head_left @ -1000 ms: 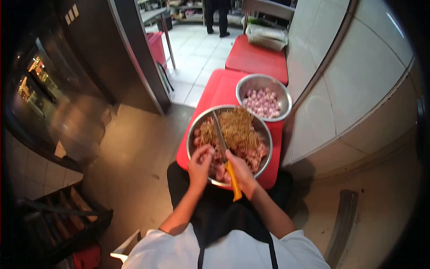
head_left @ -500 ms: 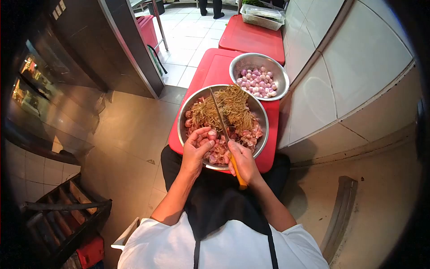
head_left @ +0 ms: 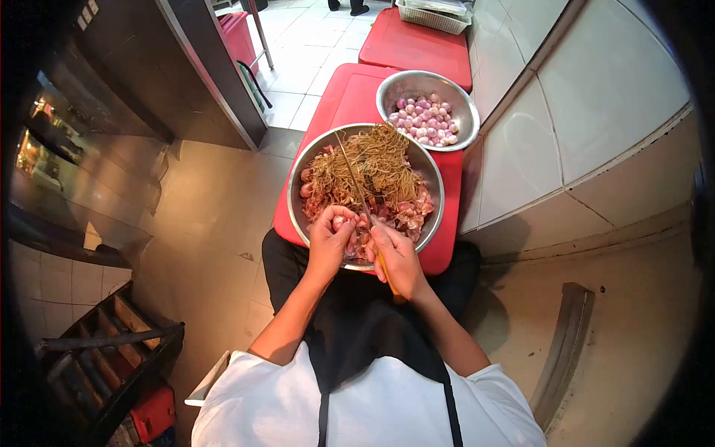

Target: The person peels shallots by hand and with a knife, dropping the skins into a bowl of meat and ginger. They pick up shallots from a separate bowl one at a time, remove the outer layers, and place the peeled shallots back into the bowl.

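Note:
My left hand (head_left: pixel 328 240) pinches a shallot (head_left: pixel 339 222) over the near side of a metal bowl (head_left: pixel 295 211). A knife (head_left: pixel 353 177) with an orange handle is in my right hand (head_left: pixel 396 259), its long blade pointing up and away across the bowl. Both hands are close together, with the blade's lower end near the shallot. Inside the bowl lie a heap of dry, stringy roots (head_left: pixel 372 170), reddish skins (head_left: pixel 414 216) and a few unpeeled shallots at the left. Just behind, a second metal bowl (head_left: pixel 468 112) holds many peeled, pale purple shallots (head_left: pixel 424 119).
Both bowls stand on a red stool-like surface (head_left: pixel 335 93), with another red one (head_left: pixel 417 48) behind it bearing a white basket (head_left: pixel 432 18). A tiled wall (head_left: pixel 596 104) runs along the right. Left are a dark wooden rack (head_left: pixel 112 350) and a pink bin (head_left: pixel 238 37). A person's feet (head_left: pixel 348 7) show far back.
The view has tilted so that the bowls sit slightly higher in it. My hands have drawn closer together, and my left fingers have closed more around the shallot.

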### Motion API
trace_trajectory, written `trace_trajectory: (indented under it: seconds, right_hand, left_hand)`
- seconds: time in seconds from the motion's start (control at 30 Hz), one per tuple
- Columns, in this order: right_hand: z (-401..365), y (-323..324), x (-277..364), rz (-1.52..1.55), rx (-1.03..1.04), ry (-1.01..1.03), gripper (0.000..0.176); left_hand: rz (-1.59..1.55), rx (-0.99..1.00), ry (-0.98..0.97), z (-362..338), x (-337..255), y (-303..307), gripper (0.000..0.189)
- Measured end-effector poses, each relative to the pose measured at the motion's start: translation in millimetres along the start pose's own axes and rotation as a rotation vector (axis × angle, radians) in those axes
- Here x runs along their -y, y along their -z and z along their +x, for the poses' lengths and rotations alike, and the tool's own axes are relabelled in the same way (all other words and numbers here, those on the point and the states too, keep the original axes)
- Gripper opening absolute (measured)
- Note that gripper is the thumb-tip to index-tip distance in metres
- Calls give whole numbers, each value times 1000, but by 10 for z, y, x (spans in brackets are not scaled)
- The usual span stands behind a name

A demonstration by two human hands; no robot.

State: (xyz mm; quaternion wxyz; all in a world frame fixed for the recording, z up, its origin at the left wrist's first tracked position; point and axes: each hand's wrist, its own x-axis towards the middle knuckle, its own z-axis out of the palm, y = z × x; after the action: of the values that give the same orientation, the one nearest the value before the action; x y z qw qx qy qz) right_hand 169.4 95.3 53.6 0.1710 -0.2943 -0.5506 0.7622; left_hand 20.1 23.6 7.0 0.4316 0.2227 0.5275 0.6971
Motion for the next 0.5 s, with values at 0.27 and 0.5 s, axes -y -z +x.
trace_trajectory:
  seconds: [0.27, 0.5]
  right_hand:
    - [-30, -6, 14, -27, -4, 0, 47]
    - [-5, 78, -63, -18, -25, -1, 48]
  left_hand:
    - [423, -112, -153, 20, -39, -93, 14]
    - [428, 1, -103, 96, -36, 86, 34]
